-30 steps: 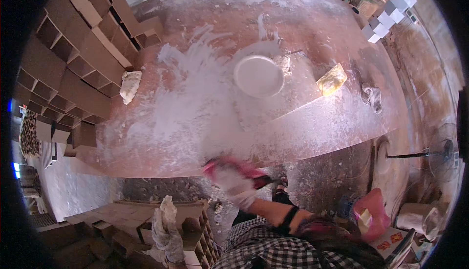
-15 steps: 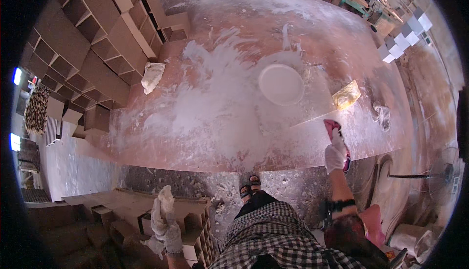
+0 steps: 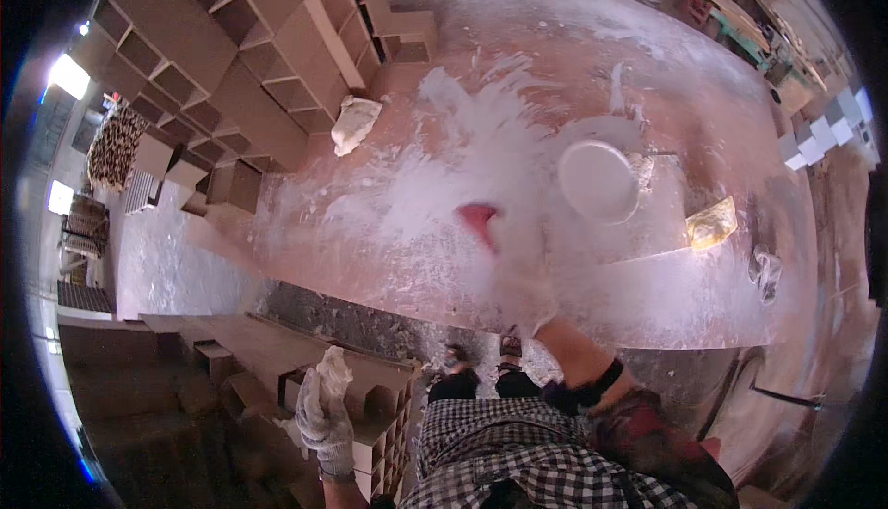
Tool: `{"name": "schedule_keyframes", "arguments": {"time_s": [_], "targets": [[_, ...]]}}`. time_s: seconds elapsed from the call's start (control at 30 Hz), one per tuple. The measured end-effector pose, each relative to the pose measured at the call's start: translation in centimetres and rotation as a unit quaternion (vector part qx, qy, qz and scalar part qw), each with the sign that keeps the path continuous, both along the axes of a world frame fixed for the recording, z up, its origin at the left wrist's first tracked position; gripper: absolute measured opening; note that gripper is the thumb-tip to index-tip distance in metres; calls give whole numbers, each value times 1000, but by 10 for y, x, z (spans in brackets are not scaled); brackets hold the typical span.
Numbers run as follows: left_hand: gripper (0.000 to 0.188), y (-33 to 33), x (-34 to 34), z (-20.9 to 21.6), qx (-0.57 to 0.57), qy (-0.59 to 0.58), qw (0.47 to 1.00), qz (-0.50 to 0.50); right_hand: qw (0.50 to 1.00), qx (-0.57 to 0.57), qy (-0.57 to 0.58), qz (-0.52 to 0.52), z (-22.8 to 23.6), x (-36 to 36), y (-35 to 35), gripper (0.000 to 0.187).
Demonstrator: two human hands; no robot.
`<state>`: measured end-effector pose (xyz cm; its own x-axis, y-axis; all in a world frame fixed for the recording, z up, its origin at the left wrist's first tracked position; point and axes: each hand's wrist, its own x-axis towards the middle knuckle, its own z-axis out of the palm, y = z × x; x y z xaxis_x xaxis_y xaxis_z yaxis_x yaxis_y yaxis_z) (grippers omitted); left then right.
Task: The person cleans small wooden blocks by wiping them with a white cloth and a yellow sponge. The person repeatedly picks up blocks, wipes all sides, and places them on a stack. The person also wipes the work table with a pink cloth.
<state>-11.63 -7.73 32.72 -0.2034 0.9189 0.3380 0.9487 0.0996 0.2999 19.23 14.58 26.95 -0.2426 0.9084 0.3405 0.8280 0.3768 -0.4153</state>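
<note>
My right hand [image 3: 525, 296], in a white glove and blurred by motion, reaches over the near middle of the table. It grips a red hand tool [image 3: 479, 222] whose smeared, pointed end shows beyond the fingers; its exact kind cannot be made out. Beneath and around it, the reddish tabletop [image 3: 305, 250] carries white, streaky smears. Low on the left, my left hand [image 3: 324, 412] is raised beside the stacked cartons, its pale glove looking coated and its fingers seemingly stretched out. A round white basin or lid [image 3: 598, 182] rests on the table right of the tool.
Open brown cartons [image 3: 240, 74] are stacked along the left, and more cartons [image 3: 379, 407] stand by my left arm. A crumpled cream cloth [image 3: 356, 125], a yellowish packet [image 3: 711, 223] and a crumpled clear bag [image 3: 765, 273] lie on the table. White boxes [image 3: 823, 134] stand far right.
My right hand has swept left from the table's right side to its middle with the red tool. My view has shifted, moving the table's things rightward in it. The left hand stays low.
</note>
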Motion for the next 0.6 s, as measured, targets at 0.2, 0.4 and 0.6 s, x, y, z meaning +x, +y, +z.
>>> {"name": "schedule_keyframes", "arguments": {"time_s": [0.2, 0.4, 0.6], "targets": [[37, 24, -11, 7, -25, -43, 999, 19, 966, -27, -217, -135, -52, -38, 51, 40], [42, 44, -78, -18, -32, -59, 997, -23, 974, -96, 25, 205, -34, -174, -80, 50], [43, 52, -119, -11, -8, -216, 975, 45, 993, -46, -93, 50, -34, -92, 65, 39]]}}
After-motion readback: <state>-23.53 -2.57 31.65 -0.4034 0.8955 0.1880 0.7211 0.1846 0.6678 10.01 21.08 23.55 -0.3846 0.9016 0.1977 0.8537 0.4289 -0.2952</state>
